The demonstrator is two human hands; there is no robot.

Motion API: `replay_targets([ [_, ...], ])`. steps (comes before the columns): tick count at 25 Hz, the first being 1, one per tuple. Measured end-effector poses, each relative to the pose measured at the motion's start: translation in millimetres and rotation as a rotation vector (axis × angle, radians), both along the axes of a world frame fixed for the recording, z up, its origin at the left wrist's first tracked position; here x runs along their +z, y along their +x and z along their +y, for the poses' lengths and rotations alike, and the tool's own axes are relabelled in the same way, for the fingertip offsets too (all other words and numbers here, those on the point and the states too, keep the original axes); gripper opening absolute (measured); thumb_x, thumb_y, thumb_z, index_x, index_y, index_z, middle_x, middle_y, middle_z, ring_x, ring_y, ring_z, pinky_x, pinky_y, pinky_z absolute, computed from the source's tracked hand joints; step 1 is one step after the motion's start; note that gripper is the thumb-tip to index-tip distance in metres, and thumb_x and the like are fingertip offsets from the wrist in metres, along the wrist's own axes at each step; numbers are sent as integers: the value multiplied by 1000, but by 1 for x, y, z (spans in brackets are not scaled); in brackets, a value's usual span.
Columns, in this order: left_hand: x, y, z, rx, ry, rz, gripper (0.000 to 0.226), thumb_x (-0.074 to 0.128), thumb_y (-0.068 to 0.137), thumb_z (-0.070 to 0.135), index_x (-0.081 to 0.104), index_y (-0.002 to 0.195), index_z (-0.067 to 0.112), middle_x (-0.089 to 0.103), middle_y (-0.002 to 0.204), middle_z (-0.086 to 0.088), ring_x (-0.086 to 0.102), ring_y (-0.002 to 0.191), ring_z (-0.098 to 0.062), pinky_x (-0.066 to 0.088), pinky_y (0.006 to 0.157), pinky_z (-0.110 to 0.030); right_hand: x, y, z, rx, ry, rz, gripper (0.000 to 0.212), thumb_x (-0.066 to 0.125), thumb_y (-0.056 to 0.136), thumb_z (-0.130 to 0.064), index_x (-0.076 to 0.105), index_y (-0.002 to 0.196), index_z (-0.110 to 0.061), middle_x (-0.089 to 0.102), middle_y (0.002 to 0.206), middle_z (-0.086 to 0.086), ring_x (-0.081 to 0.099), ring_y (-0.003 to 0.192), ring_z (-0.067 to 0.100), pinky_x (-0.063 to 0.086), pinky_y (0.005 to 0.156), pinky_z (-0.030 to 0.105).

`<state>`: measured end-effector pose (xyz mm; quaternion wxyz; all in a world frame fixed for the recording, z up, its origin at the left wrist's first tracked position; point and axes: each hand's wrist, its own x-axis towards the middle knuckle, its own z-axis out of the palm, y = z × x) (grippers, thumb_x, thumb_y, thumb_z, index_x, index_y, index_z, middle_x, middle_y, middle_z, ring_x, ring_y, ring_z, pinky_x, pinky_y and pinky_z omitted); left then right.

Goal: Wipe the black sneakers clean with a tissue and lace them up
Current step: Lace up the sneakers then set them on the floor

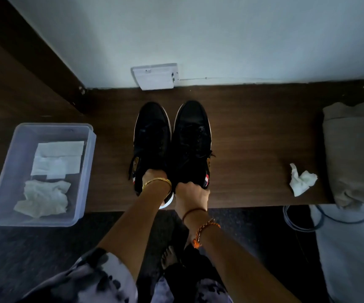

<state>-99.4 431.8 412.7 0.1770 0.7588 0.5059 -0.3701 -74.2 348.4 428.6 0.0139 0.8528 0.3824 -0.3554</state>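
Two black sneakers stand side by side on a dark wooden bench (253, 132), toes toward the wall. My left hand (155, 178) reaches into the heel opening of the left sneaker (151, 132) and grips it. My right hand (191, 193) is closed on the heel of the right sneaker (193, 132). Dark laces show on the right sneaker. A crumpled white tissue (301, 180) lies on the bench to the right, apart from both hands.
A clear plastic box (8, 171) at the left end holds folded tissues (56, 159) and a crumpled cloth (43, 199). A beige bag (353, 154) stands at the right end. A white wall socket (155, 76) sits behind the shoes. Cables (303, 219) hang below.
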Motion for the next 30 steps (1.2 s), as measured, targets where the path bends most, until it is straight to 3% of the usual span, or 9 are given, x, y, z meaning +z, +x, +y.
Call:
replay_targets([
  [5, -4, -4, -9, -19, 69, -35, 32, 35, 99, 6, 52, 124, -5, 56, 129, -19, 54, 121, -32, 47, 95, -34, -6, -5, -6, -74, 101, -69, 20, 46, 88, -1, 63, 97, -6, 67, 102, 14, 62, 98, 36, 44, 88, 45],
  [10, 14, -36, -45, -132, 173, -170, 25, 47, 94, 7, 60, 115, 2, 62, 120, -15, 58, 114, -32, 51, 86, -37, 4, -19, -24, -55, 84, -80, 23, 48, 88, -2, 60, 108, -5, 63, 113, 15, 58, 108, 36, 47, 88, 45],
  [20, 36, -194, -195, -166, -42, -129, 26, 44, 94, 8, 61, 114, 6, 64, 119, -12, 60, 113, -29, 50, 88, -35, 25, -171, -173, 64, -93, -23, 27, 47, 89, 0, 57, 113, -10, 61, 116, 8, 59, 109, 30, 44, 92, 43],
  [30, 32, -226, -252, -268, -142, -142, 26, 46, 94, 17, 62, 111, 6, 65, 115, -12, 61, 109, -31, 51, 85, -36, 26, -193, -231, 72, -148, 11, 27, 49, 88, -4, 56, 113, -9, 61, 115, 10, 59, 107, 31, 48, 87, 41],
])
